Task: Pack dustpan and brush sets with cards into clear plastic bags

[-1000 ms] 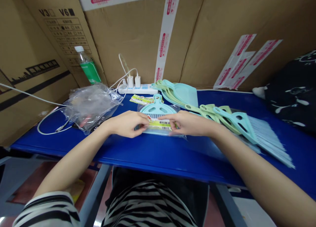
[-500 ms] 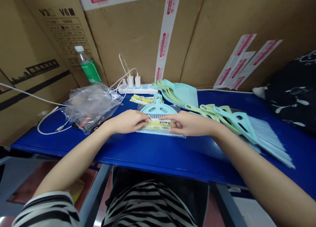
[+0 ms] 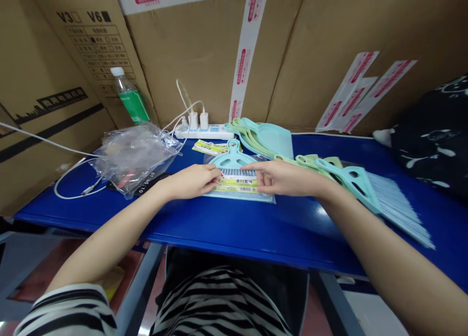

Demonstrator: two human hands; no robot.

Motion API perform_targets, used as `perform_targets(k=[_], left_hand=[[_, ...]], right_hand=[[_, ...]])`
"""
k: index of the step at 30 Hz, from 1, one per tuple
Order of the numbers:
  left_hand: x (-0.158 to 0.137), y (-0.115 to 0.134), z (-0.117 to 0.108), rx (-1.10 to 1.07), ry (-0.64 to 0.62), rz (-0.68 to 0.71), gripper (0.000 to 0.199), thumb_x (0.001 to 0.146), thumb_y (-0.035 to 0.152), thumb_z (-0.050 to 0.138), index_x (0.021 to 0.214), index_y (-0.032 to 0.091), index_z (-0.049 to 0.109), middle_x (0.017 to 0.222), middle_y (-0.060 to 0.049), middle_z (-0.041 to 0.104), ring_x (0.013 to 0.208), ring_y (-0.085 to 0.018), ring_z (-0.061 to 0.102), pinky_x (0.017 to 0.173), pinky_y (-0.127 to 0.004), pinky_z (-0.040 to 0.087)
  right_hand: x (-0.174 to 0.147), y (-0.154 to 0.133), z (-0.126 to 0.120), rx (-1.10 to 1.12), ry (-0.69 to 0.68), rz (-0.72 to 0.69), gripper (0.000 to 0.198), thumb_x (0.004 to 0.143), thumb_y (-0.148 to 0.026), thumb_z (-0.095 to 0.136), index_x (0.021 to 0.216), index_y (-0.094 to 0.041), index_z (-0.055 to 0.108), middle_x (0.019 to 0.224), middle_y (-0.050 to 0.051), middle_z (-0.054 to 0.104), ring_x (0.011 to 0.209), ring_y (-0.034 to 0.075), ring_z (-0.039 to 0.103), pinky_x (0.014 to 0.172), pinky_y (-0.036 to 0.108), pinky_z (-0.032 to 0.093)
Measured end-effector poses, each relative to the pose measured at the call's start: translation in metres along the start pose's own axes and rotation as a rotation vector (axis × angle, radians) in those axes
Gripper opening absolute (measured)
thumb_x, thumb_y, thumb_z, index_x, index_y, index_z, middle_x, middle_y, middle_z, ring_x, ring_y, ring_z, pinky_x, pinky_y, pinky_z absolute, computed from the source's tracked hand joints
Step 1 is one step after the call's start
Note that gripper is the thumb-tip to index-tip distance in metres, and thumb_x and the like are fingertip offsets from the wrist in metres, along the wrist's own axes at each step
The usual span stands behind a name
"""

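Observation:
A light blue hand brush and dustpan set lies flat on the blue table in a clear plastic bag, brush handle pointing away from me. Across its bristles sits a yellow and white label card. My left hand is closed at the bag's left edge, fingertips beside the card. On the right side, my right hand rests with the index finger stretched over the bristles. Its other fingers are loosely bent by the card's right end, and I see nothing held in them.
Blue and green dustpans are stacked behind the set. Several hand brushes lie at right. More label cards, a power strip with cables, clear plastic bags and a bottle stand towards the back left. Cardboard walls the rear.
My right hand has shifted slightly right and its index finger has moved up off the card, so more of the card shows. My left hand has barely moved.

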State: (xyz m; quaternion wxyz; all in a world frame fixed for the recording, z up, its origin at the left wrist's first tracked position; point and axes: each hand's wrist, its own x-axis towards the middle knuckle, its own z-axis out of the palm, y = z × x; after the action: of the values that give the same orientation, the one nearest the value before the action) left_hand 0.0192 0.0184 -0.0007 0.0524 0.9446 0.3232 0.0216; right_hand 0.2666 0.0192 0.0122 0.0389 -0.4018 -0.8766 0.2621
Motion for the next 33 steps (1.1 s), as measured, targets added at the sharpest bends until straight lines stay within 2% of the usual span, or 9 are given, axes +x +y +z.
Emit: perform_targets(k=[4, 10, 13, 21, 28, 33], left_hand=[[0.0, 0.0, 0.001, 0.007, -0.009, -0.018, 0.018, 0.092, 0.022, 0.04, 0.087, 0.015, 0.056, 0.086, -0.004, 0.055, 0.066, -0.012, 0.052, 0.063, -0.025, 0.041], [-0.001, -0.001, 0.003, 0.042, 0.001, -0.035, 0.016, 0.09, 0.022, 0.043, 0.091, 0.015, 0.058, 0.092, -0.005, 0.053, 0.062, -0.011, 0.049, 0.06, -0.025, 0.041], [-0.001, -0.002, 0.003, 0.023, 0.003, -0.033, 0.016, 0.09, 0.022, 0.043, 0.091, 0.015, 0.057, 0.091, -0.005, 0.053, 0.062, -0.01, 0.049, 0.061, -0.025, 0.041], [0.0, -0.002, 0.004, -0.007, 0.006, -0.036, 0.016, 0.09, 0.022, 0.042, 0.088, 0.015, 0.056, 0.091, -0.006, 0.053, 0.063, -0.011, 0.049, 0.062, -0.026, 0.042], [0.0, -0.002, 0.004, -0.002, 0.003, -0.047, 0.015, 0.09, 0.021, 0.044, 0.09, 0.014, 0.057, 0.092, -0.006, 0.053, 0.063, -0.011, 0.05, 0.063, -0.027, 0.043], [0.001, -0.002, 0.004, -0.002, 0.002, -0.053, 0.014, 0.089, 0.019, 0.045, 0.092, 0.013, 0.057, 0.093, -0.006, 0.053, 0.065, -0.011, 0.051, 0.063, -0.026, 0.043]], right_hand=[[0.0, -0.001, -0.001, 0.015, 0.007, 0.042, 0.063, 0.074, -0.017, 0.057, 0.137, -0.013, 0.051, 0.075, 0.002, 0.07, 0.054, 0.013, 0.059, 0.055, 0.026, 0.045], [0.001, -0.007, 0.0, 0.091, 0.033, 0.146, 0.074, 0.07, -0.009, 0.058, 0.143, -0.015, 0.043, 0.067, -0.003, 0.067, 0.051, 0.013, 0.06, 0.051, 0.025, 0.045], [0.001, -0.007, 0.001, 0.093, 0.07, 0.174, 0.072, 0.07, -0.012, 0.061, 0.14, -0.014, 0.046, 0.063, -0.003, 0.066, 0.05, 0.013, 0.059, 0.052, 0.025, 0.044], [0.003, 0.002, -0.002, -0.009, 0.13, 0.143, 0.06, 0.074, -0.028, 0.062, 0.131, -0.012, 0.056, 0.072, 0.003, 0.069, 0.055, 0.014, 0.055, 0.054, 0.028, 0.041], [0.005, -0.001, -0.003, -0.022, 0.078, 0.195, 0.059, 0.073, -0.025, 0.063, 0.13, -0.01, 0.057, 0.073, 0.003, 0.068, 0.06, 0.015, 0.057, 0.058, 0.029, 0.043], [0.007, 0.005, 0.0, -0.083, 0.085, 0.11, 0.055, 0.073, -0.023, 0.061, 0.128, -0.013, 0.059, 0.079, 0.004, 0.069, 0.058, 0.013, 0.056, 0.057, 0.027, 0.043]])
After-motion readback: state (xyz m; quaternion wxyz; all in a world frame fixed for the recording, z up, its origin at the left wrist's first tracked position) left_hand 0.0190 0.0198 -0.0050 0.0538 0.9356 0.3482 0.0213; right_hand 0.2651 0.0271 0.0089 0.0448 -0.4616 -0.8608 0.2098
